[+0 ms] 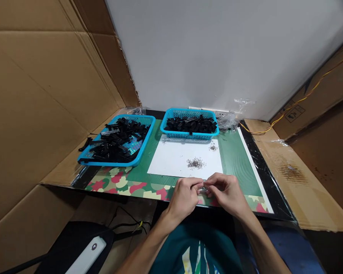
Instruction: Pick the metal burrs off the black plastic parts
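My left hand [185, 193] and my right hand [225, 191] meet at the table's front edge, fingertips pinched close together. Between them a small, pale, shiny piece shows in part; the fingers cover most of it and I cannot make out its kind. Just beyond the hands lies a white sheet [168, 161]. A pile of tiny thin metal pieces [196, 163], like small wire springs or pins, rests on it. A smaller cluster of similar pieces [213, 147] sits toward the sheet's far right corner.
A blue basket [165, 134] of black plastic parts [190, 124] stands behind the sheet. To the left is a wider blue tray [144, 148] heaped with black parts. Clear plastic bags [228, 121] lie at the back right. Cardboard walls [45, 95] enclose the sides; a yellow cable [303, 99] runs along the right.
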Tool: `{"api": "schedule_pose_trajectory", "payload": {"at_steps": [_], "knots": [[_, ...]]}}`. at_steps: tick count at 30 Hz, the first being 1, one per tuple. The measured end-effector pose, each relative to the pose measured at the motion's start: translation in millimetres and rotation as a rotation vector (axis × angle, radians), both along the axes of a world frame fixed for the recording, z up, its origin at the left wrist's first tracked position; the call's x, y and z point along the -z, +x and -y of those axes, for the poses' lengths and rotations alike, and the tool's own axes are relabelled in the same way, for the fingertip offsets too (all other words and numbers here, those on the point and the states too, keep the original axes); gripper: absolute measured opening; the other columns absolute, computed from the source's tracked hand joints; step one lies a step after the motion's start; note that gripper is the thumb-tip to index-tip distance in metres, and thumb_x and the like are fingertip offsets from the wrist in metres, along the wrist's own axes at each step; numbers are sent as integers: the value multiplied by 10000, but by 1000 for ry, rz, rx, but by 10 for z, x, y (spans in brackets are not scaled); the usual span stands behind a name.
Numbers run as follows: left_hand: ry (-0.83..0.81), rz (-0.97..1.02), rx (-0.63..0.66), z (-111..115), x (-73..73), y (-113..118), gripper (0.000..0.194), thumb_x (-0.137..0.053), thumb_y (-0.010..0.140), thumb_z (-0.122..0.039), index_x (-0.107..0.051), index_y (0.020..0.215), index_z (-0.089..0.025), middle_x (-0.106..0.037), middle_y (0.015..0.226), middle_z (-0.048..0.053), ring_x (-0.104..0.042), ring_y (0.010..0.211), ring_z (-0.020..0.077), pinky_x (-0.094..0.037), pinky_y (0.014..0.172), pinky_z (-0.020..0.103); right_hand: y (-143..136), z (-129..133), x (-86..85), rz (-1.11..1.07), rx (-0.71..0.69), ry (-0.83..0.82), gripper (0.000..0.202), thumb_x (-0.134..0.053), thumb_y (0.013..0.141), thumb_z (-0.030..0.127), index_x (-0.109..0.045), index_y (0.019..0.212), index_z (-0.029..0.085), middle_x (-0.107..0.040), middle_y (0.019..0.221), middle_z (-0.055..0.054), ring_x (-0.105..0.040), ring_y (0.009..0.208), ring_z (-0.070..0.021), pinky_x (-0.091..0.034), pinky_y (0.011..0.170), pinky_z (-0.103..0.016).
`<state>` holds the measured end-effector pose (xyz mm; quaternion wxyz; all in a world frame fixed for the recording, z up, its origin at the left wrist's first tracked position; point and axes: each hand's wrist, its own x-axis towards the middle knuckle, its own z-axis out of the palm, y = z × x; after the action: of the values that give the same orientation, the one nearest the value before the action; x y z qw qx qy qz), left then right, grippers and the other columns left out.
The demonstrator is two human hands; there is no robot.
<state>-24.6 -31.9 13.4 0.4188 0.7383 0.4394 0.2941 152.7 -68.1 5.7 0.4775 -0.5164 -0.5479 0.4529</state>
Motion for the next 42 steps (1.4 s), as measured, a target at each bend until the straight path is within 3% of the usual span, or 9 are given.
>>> {"api": "schedule_pose_trajectory", "payload": {"at_steps": [5, 13, 19, 25, 29, 33, 36, 38, 42], "knots": [[34, 124, -14, -18, 50, 27, 314, -537, 989, -214, -722, 738, -179, -652, 718, 45, -560, 682, 173, -409, 658, 285, 24, -1, -114, -53, -21, 11, 225, -753, 927, 406, -752, 1001, 194, -773, 915, -75, -719, 686, -179, -605, 647, -290], [141, 123, -64, 18, -4, 49, 324, -500, 1015, -191, -715, 773, -183, -609, 702, 27, -551, 667, 161, -405, 653, 292, -62, -42, -100, -55, 8, -62, 302, -751, 926, 484, -732, 890, 184, -639, 569, 7, -587, 436, -144, -458, 425, -245], [30, 186, -29, -1, -4, 14, 270, -542, 995, -220, -708, 789, -165, -651, 748, 39, -569, 701, 162, -405, 663, 280, -59, -47, -124, 91, 73, 145, 212, -705, 963, 348, -799, 878, 178, -713, 641, -32, -594, 491, -137, -464, 484, -246], [-10, 3, 89, -73, -199, -55, 321, -472, 982, -176, -544, 669, -167, -471, 628, -20, -386, 631, 127, -303, 625, 270, -53, -56, -108, 194, 26, 325, 185, -653, 987, 219, -820, 909, 198, -710, 670, -24, -606, 546, -136, -482, 547, -247], [-179, 26, 252, -159, -319, -153, 360, -446, 1056, -341, -524, 745, -177, -489, 703, -19, -413, 691, 138, -320, 657, 261, -20, -56, -97, 184, 12, 494, 180, -651, 976, 126, -802, 1009, 220, -771, 802, -38, -688, 655, -156, -527, 632, -260], [-446, 214, 394, -214, -288, -229, 501, -478, 1036, -602, -575, 818, -161, -443, 729, -21, -381, 680, 134, -304, 635, 252, 66, -53, -156, 214, -108, 568, 265, -616, 982, 72, -787, 1082, 248, -782, 878, -38, -719, 735, -162, -534, 668, -260], [-751, 429, 431, -182, -216, -227, 493, -622, 964, -618, -587, 829, -145, -345, 691, -53, -243, 618, 102, -229, 594, 240, 111, -40, -208, 257, -168, 570, 294, -571, 991, 46, -778, 1070, 239, -766, 900, -42, -707, 761, -153, -521, 671, -249], [-876, 548, 405, -146, -184, -217, 462, -729, 905, -571, -609, 827, -131, -375, 717, -45, -236, 625, 92, -236, 604, 234, 117, -26, -248, 274, -197, 546, 289, -547, 1003, 51, -771, 1044, 228, -748, 896, -45, -693, 769, -150, -516, 680, -248], [-784, 497, 305, -110, -184, -222, 460, -769, 870, -552, -673, 798, -108, -470, 697, -17, -331, 628, 93, -291, 622, 241, 82, 17, -335, 241, -201, 451, 211, -585, 1010, 124, -772, 989, 219, -736, 903, -56, -684, 797, -168, -519, 714, -273]]}}
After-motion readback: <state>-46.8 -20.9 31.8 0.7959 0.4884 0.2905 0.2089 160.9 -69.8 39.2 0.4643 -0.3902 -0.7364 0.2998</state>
